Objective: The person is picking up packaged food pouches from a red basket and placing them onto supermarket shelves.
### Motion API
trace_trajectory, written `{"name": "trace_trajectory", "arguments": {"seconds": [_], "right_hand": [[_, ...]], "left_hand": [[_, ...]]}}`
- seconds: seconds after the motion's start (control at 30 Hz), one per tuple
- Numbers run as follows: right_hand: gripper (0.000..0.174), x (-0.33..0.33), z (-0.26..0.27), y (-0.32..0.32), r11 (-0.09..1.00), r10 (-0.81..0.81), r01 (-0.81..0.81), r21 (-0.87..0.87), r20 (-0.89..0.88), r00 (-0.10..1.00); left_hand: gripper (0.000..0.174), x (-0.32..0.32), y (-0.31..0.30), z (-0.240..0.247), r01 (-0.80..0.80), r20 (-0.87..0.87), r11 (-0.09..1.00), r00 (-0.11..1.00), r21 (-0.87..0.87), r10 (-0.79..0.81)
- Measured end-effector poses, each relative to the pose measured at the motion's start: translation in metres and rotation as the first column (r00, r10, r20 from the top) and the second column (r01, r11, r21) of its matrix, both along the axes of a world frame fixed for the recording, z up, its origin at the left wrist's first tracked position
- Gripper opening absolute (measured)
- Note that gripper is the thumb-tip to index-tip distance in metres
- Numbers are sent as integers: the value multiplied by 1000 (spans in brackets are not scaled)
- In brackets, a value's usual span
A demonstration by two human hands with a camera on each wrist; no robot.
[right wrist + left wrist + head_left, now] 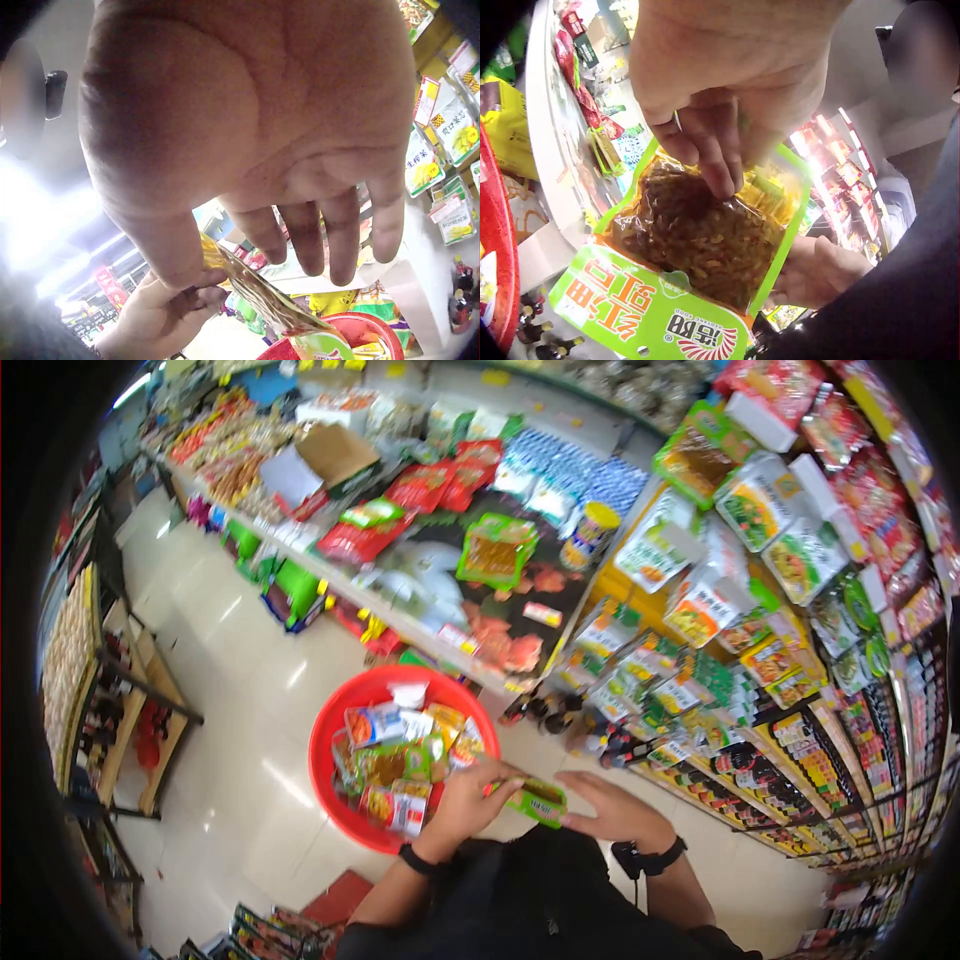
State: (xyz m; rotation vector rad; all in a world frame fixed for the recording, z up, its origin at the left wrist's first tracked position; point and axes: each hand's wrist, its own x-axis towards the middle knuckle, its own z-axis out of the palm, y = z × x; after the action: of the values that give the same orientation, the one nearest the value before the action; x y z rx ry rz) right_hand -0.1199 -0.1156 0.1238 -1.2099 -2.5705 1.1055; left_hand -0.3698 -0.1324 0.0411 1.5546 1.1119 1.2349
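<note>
A green-edged food pouch (540, 806) with a clear window over brown, oily contents is in my left hand (468, 800). In the left wrist view, the fingers of that hand pinch the pouch (705, 247) at one end, its green printed header hanging away from them. My right hand (618, 812) is beside it, fingers straight and spread, thumb right at the pouch's edge. From the right wrist, the palm of the right hand (255, 112) faces the camera, and the pouch (274, 296) shows edge-on past the thumb.
A red basin (321, 755) on the floor holds several packets, one a green-edged pouch (390, 764). Another such pouch (496, 548) lies on the display counter, near a yellow-lidded can (590, 535). Hanging packets (700, 605) fill the rack at right. Bottles (545, 712) stand below.
</note>
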Motion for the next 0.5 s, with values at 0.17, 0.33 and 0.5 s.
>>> {"name": "trace_trajectory", "arguments": {"seconds": [0.17,0.33,0.5], "right_hand": [[59,18,-2,-6,1000,5,-6,-29,-33,999],[54,47,-12,-15,992,-46,40,-124,-47,998],[52,84,-21,-29,971,-169,148,-190,-102,980]], "left_hand": [[13,20,2,22,91,42,995,995,-36,-90],[16,46,2,22,150,-9,986,989,-71,-151],[17,88,2,52,208,-11,974,978,-89,-210]]}}
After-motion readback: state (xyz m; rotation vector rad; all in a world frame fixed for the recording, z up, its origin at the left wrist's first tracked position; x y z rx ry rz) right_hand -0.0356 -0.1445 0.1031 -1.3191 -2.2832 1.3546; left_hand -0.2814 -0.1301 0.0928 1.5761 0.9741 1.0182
